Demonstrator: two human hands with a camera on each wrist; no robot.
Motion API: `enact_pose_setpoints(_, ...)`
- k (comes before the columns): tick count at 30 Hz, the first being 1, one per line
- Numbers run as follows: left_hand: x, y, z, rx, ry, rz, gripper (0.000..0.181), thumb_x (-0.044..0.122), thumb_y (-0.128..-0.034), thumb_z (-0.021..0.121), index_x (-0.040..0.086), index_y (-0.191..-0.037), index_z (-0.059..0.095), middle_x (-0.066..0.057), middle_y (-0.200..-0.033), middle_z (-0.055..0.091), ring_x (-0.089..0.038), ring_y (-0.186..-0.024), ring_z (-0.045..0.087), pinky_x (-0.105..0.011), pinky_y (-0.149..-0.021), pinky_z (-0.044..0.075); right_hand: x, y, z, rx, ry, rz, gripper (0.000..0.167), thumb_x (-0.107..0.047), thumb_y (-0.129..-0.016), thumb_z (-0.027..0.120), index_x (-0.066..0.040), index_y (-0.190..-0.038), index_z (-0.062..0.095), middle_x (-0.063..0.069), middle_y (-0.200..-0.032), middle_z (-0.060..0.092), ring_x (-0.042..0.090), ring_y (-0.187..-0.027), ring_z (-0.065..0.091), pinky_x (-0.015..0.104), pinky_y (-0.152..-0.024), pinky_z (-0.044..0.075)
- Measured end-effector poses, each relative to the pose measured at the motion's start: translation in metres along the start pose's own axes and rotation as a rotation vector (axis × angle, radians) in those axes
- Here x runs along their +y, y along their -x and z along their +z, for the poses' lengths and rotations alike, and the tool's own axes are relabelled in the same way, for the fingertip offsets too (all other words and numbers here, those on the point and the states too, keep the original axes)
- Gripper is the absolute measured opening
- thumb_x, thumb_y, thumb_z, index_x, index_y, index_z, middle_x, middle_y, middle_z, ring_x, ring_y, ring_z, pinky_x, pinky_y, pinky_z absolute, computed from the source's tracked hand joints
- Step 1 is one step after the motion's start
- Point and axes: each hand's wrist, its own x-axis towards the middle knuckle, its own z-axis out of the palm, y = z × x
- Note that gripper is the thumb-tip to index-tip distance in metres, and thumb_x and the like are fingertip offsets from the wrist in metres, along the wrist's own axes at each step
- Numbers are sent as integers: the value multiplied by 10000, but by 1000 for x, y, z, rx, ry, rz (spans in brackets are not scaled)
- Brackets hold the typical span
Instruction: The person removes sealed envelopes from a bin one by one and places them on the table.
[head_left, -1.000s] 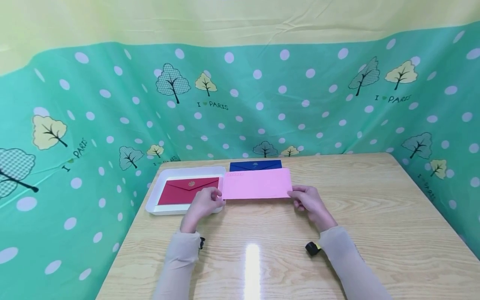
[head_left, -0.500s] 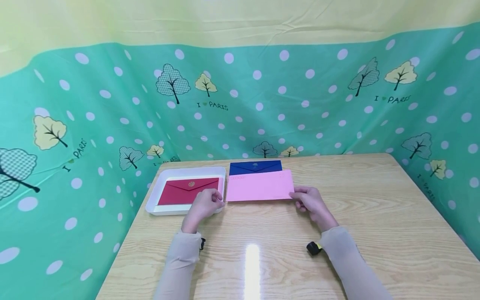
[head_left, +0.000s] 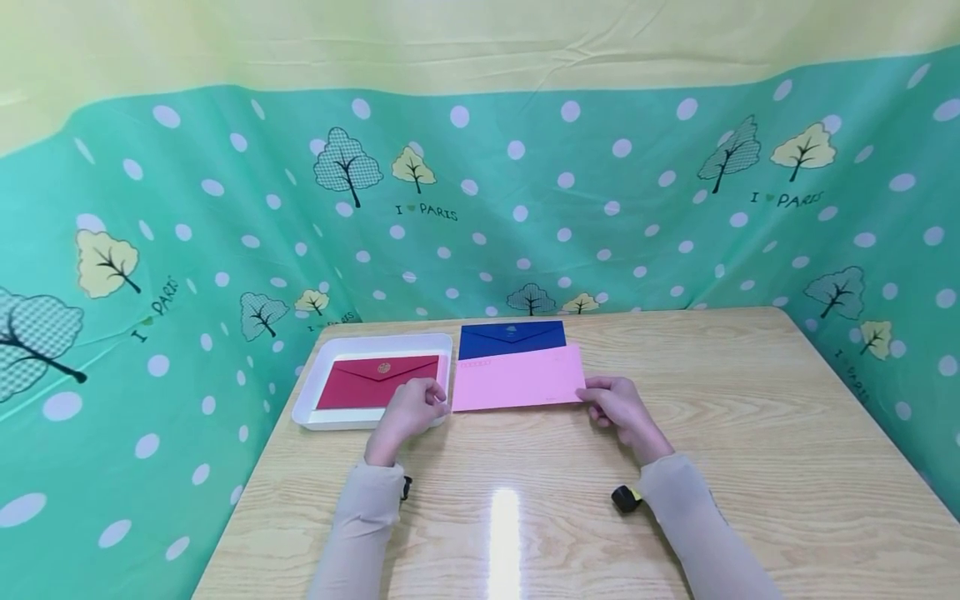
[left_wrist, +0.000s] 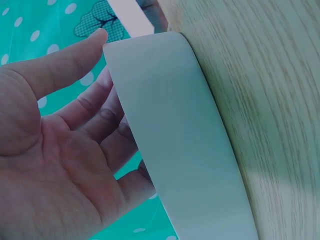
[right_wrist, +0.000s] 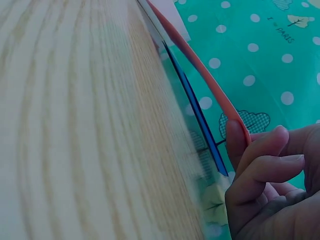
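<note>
A pink envelope (head_left: 517, 381) is pinched at its right edge between the thumb and fingers of my right hand (head_left: 618, 408). In the right wrist view the envelope (right_wrist: 206, 72) is edge-on, raised above the table and bowed. It overlaps the front of a blue envelope (head_left: 510, 335) lying behind it. My left hand (head_left: 410, 410) is over the front right corner of a white tray (head_left: 307, 398), fingers loosely bent, close to the pink envelope's left corner. The left wrist view shows those fingers partly hidden behind the tray wall (left_wrist: 170, 130), the thumb beside its rim. Inside the tray lies a red envelope (head_left: 371, 383).
Pale wood tabletop (head_left: 750, 417) extends to the right and front. A green dotted curtain (head_left: 585, 242) hangs behind and on both sides. A black device (head_left: 624, 498) sits at the right wrist.
My left hand has let go of the pink envelope's left side. The right hand has drawn the envelope slightly toward me, uncovering more of the blue envelope.
</note>
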Motion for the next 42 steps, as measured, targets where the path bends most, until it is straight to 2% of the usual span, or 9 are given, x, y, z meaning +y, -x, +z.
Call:
enact_pose_setpoints(26, 2, 2, 0, -5, -25, 2, 135, 102, -960, 776, 60, -1065, 701, -83, -957, 659, -258, -882, 608, -398, -788, 537, 0, 2, 3, -3, 45, 59, 437, -87, -989, 701, 87, -1376, 592, 104, -801, 638, 117, -574, 525, 204, -476, 392)
enact_pose_setpoints(31, 2, 0, 0, -8, -31, -5, 135, 108, -956, 780, 66, -1058, 702, -79, -953, 656, -255, -886, 604, -396, -789, 530, -3, 3, 1, -15, 63, 61, 453, -102, -1002, 692, 112, -1384, 576, 126, -844, 656, 119, -574, 543, 201, -474, 390)
enact_pose_setpoints(36, 1, -1, 0, -7, -29, -7, 132, 112, -953, 785, 73, -1047, 702, -77, -946, 652, -254, -883, 601, -393, -782, 522, -5, 4, 0, -19, 111, 63, 427, -156, -1024, 682, 92, -1365, 612, 137, -898, 686, 131, -586, 565, 204, -477, 383)
enact_pose_setpoints(42, 0, -1, 0, -7, -23, -4, 137, 109, -950, 788, 71, -1050, 702, -79, -948, 650, -256, -885, 598, -393, -779, 521, -5, 4, -2, -41, 163, 57, 394, -162, -1032, 655, 88, -1336, 646, 120, -794, 684, 127, -566, 562, 205, -462, 367)
